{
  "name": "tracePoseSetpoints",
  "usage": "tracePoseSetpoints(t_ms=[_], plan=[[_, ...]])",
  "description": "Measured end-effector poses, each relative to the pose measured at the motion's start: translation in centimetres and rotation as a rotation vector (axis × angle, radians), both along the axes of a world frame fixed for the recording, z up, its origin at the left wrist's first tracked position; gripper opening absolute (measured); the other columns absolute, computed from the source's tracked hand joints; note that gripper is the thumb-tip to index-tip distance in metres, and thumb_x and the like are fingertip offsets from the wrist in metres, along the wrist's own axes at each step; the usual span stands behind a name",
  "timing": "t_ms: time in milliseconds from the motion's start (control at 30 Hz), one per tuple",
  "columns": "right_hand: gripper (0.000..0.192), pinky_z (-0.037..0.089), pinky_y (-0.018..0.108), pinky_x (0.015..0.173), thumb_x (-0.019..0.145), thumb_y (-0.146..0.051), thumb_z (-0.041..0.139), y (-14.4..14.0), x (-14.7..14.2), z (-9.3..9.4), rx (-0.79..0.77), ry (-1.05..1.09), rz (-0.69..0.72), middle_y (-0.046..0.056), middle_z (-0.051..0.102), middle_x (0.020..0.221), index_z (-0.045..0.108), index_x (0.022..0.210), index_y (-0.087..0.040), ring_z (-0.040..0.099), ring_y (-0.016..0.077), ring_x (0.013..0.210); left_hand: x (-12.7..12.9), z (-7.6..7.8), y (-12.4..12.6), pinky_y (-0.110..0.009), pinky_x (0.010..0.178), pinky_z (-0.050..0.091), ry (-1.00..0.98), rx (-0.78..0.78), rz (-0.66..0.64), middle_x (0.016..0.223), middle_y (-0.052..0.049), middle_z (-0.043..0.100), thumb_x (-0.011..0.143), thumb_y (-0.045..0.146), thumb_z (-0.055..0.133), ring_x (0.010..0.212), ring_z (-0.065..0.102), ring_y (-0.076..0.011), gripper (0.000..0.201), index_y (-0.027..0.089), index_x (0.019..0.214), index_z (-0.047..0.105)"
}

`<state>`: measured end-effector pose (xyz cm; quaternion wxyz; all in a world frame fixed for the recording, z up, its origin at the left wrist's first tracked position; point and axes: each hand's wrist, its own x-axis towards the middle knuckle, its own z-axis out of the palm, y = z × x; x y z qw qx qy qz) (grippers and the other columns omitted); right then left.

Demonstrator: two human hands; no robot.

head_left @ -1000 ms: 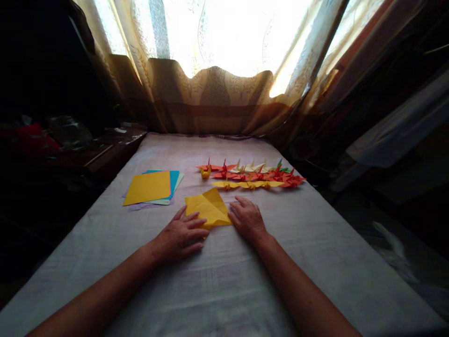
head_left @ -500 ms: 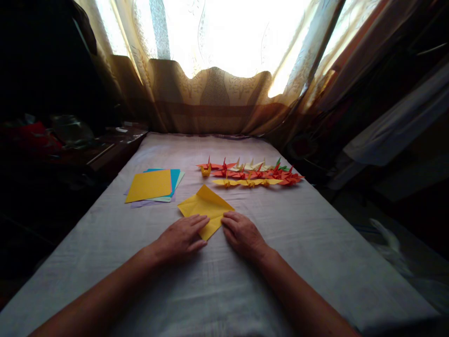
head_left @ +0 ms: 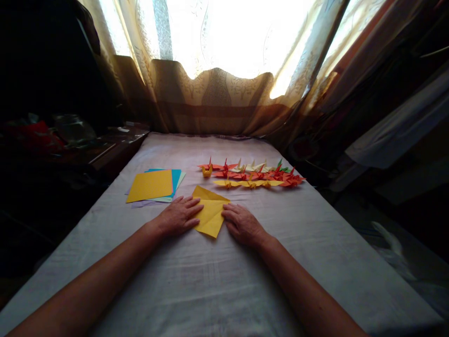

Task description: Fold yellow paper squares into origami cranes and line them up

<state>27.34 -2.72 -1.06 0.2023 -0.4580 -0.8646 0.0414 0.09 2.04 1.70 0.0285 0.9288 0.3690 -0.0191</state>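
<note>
A folded yellow paper sheet [head_left: 210, 213] lies on the grey cloth-covered table [head_left: 224, 281] between my hands. My left hand [head_left: 178, 216] rests flat with its fingers spread on the sheet's left part. My right hand [head_left: 242, 224] presses its fingertips on the sheet's right edge. Neither hand grips the paper; both lie flat on it.
A stack of coloured sheets [head_left: 152, 186], yellow on top, lies to the left. Rows of folded paper cranes [head_left: 252, 175] in red, yellow and cream stand behind. A curtain [head_left: 217, 93] hangs at the far end. Dark clutter [head_left: 52, 135] borders the table's left side.
The yellow sheet has been turned and shifted between my hands, its corner now pointing toward me. My left hand moved forward onto the sheet; my right hand stayed at its right edge.
</note>
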Motion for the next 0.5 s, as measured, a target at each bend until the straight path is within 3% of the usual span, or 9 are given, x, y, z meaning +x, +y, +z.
tracePoseSetpoints(t_ms=[167,267,333,500], plan=[[0.049,0.044,0.041,0.104,0.077,-0.014,0.063,-2.4,-1.2,0.3,0.077,0.062,-0.035,0.016,0.058,0.136,0.059,0.126,-0.014,0.054,0.0266,0.125,0.7,0.2,-3.3,-0.051,0.103,0.036,-0.033,0.162,0.157,0.134,-0.016,0.061,0.095,0.049,0.053,0.117,0.059,-0.0341,0.045,0.022,0.130,0.061],[0.035,0.045,0.041,0.099,0.082,-0.019,0.064,-3.7,-2.0,0.3,0.142,0.030,-0.067,0.014,0.062,0.130,0.064,0.117,-0.019,0.057,0.0265,0.117,1.2,1.2,-4.4,-0.047,0.092,0.043,0.002,0.166,0.191,0.106,-0.013,0.069,0.094,0.045,0.056,0.095,0.065,-0.0302,0.035,0.020,0.117,0.067],[0.027,0.045,0.041,0.095,0.083,-0.019,0.064,-4.1,-2.2,0.2,0.184,-0.010,-0.122,0.013,0.064,0.126,0.067,0.110,-0.022,0.057,0.0274,0.114,1.4,1.5,-4.4,-0.046,0.090,0.044,0.016,0.152,0.180,0.096,-0.012,0.069,0.093,0.045,0.058,0.092,0.065,-0.0291,0.032,0.019,0.107,0.069],[0.018,0.044,0.039,0.091,0.085,-0.021,0.064,-4.2,-2.2,0.0,0.181,-0.074,-0.200,0.011,0.065,0.122,0.070,0.102,-0.025,0.057,0.0275,0.111,0.1,0.5,-2.3,-0.052,0.111,0.033,-0.120,0.136,-0.024,0.137,-0.017,0.058,0.092,0.045,0.060,0.127,0.051,-0.0344,0.032,0.015,0.098,0.068]])
